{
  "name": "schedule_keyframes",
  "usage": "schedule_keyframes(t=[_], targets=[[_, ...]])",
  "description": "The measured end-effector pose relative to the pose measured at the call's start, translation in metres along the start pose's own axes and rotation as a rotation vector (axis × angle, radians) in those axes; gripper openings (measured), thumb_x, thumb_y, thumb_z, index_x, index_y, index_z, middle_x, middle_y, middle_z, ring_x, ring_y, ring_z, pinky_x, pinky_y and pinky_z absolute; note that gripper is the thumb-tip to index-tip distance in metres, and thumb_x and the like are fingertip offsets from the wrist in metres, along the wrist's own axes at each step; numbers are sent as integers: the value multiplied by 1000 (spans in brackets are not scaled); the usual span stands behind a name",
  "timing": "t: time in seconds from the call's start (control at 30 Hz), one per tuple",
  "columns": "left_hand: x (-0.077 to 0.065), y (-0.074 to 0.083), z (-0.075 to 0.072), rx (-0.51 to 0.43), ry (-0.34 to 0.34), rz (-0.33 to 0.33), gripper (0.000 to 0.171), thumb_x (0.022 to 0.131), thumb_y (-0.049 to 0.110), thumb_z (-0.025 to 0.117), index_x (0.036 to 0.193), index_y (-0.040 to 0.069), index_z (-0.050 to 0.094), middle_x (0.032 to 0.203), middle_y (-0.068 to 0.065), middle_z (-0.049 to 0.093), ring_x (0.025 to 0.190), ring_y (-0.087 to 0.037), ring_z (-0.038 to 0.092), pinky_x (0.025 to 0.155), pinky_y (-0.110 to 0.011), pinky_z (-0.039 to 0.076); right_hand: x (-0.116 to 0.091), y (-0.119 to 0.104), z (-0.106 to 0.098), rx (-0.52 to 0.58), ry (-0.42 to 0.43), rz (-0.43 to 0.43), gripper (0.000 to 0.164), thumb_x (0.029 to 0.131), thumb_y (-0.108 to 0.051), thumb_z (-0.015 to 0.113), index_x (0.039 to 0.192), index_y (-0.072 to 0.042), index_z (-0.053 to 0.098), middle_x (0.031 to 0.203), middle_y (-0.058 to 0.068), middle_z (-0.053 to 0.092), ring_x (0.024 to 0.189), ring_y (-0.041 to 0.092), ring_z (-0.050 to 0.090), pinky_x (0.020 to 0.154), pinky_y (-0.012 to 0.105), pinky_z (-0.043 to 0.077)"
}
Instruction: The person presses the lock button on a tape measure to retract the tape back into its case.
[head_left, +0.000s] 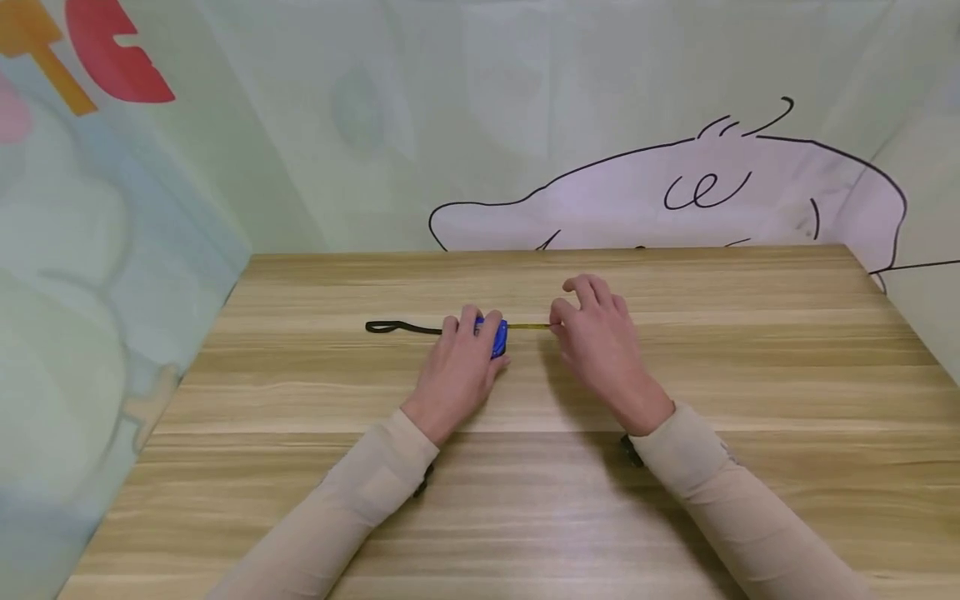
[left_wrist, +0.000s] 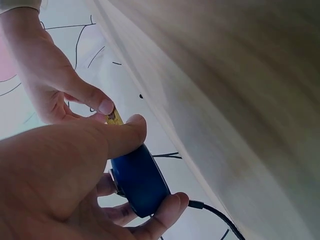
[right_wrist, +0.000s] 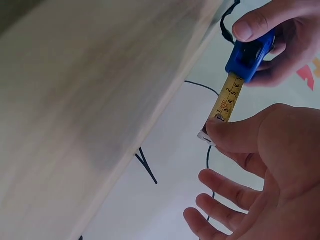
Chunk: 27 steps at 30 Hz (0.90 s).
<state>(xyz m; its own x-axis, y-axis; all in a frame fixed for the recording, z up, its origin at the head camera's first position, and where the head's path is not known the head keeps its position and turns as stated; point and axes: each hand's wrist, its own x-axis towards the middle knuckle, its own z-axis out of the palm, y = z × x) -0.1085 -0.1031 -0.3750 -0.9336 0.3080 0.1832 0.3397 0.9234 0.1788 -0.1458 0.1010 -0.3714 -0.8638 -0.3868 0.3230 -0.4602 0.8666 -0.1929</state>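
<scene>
A blue tape measure (head_left: 499, 337) is gripped by my left hand (head_left: 459, 367), whose fingers and thumb curl round its case. In the left wrist view the smooth blue case (left_wrist: 140, 182) sits between thumb and fingers. A short length of yellow blade (head_left: 528, 326) is out on the right side. My right hand (head_left: 600, 342) pinches the blade's end between thumb and forefinger, the other fingers loosely bent. The right wrist view shows the marked blade (right_wrist: 227, 102) and its metal end hook (right_wrist: 206, 137) by the thumb. A black wrist strap (head_left: 401, 326) trails left from the case.
Both hands work over a wood-grain table (head_left: 525, 500). Behind its far edge hangs a pale printed backdrop (head_left: 337, 125) with a line-drawn figure. A dark device (head_left: 632, 451) shows under the right cuff, and another dark piece (head_left: 424, 481) under the left cuff.
</scene>
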Motion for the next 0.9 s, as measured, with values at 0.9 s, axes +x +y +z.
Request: schedule_keyframes(t=[0.9], targets=[[7, 7, 2, 14, 7, 26, 55, 103, 31, 73, 146, 6, 52, 135, -22, 55, 107, -39, 57, 91, -44, 57, 8, -24, 6, -39, -23, -4, 6, 102, -14, 73, 96, -11, 73, 143, 15, 58, 143, 34, 44, 111, 55, 45]])
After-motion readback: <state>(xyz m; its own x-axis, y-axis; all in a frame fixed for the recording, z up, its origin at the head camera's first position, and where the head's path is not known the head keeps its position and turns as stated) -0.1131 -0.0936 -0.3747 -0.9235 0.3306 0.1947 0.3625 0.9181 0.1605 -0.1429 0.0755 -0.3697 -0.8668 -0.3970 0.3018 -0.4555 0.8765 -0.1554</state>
